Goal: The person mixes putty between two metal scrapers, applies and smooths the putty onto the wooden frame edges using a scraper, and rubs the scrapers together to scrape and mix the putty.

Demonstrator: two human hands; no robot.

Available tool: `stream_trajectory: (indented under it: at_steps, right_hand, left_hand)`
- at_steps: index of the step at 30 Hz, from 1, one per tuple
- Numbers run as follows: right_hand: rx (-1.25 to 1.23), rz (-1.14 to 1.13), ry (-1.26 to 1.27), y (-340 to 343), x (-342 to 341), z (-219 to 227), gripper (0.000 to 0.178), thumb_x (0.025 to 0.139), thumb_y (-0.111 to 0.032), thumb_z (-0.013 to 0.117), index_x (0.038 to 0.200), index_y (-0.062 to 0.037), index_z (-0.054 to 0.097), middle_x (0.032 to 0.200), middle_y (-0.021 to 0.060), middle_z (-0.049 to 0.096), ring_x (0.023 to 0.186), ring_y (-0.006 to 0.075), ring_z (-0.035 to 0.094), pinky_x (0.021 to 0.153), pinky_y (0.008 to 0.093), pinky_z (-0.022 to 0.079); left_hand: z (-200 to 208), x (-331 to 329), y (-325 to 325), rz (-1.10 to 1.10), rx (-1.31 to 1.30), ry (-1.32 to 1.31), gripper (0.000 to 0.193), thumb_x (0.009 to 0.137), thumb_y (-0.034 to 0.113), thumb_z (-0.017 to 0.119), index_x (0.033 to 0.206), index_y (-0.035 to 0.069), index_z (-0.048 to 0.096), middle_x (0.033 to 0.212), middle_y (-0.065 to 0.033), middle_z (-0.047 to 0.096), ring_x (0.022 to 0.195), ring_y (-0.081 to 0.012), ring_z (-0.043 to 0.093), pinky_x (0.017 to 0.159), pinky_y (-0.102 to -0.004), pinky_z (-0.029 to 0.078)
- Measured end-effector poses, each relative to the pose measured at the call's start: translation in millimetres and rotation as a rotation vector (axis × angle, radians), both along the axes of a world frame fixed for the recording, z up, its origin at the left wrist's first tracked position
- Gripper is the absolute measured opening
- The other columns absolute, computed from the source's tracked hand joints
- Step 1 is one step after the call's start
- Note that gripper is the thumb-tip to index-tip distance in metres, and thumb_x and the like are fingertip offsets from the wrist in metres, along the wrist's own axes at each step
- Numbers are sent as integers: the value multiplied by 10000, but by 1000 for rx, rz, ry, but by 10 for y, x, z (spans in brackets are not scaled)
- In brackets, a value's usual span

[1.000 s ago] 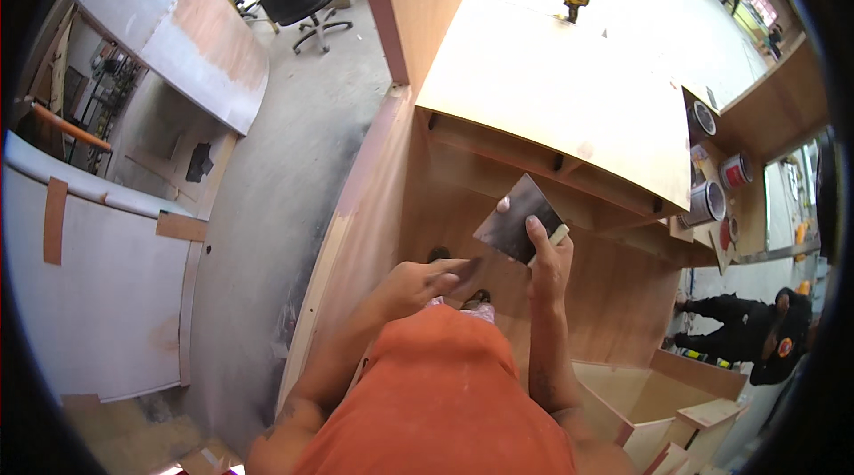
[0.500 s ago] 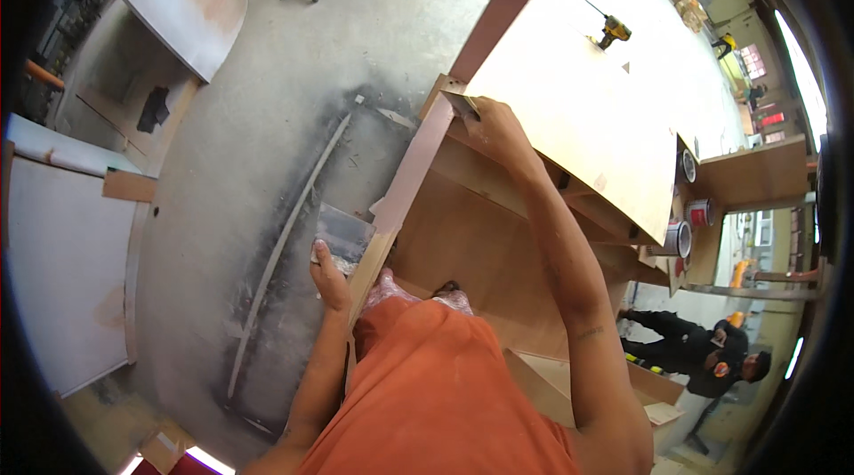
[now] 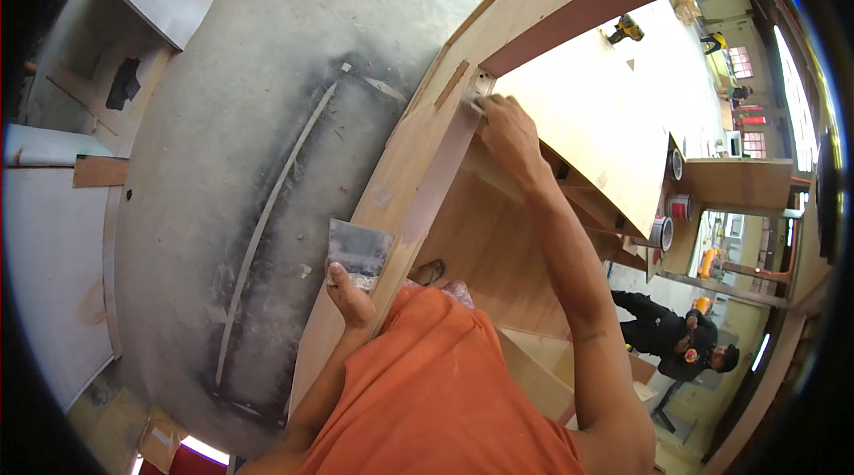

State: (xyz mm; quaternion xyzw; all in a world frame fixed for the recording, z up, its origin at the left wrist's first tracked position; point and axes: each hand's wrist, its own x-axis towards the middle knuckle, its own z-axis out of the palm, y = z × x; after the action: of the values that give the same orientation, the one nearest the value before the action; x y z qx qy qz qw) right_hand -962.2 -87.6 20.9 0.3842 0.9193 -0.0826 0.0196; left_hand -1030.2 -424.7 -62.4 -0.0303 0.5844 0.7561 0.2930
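My left hand [image 3: 352, 299] is closed on the near edge of a flat grey filler plate [image 3: 360, 245], with pale putty smeared near my thumb. The plate overlaps the side of a wooden cabinet frame [image 3: 402, 174]. Farther up the frame, my right hand [image 3: 511, 130] is closed on a putty knife [image 3: 478, 102], mostly hidden by my fingers. Its blade lies at the upper end of the frame's narrow edge, where a pinkish filler strip [image 3: 445, 174] runs toward me. A small pale fitting with dark holes [image 3: 483, 80] shows just beyond the blade.
A cordless drill [image 3: 626, 28] lies on the pale wooden panel [image 3: 587, 119] to the right. Several paint cans [image 3: 661, 233] stand on a shelf. A person in dark clothes [image 3: 680, 330] is at the right. White panels [image 3: 58, 270] stand left; the floor [image 3: 191, 190] has dark overspray.
My view has shifted, showing more of the frame's outer side. My right hand stays with the knife at the strip's far end, its wrist turned. The plate now overlaps the frame's side.
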Motion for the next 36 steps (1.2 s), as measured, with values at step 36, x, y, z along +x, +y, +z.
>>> stream_trajectory:
  at_steps: [36]
  right_hand:
    - [175, 71, 26, -1448, 245, -306, 462, 784, -47, 569, 1220, 105, 552, 1065, 174, 553, 991, 331, 578, 789, 358, 560]
  left_hand:
    - [-32, -53, -41, 78, 32, -266, 545, 1011, 401, 457, 1301, -61, 460, 1282, -147, 523, 1155, -248, 531, 993, -361, 409]
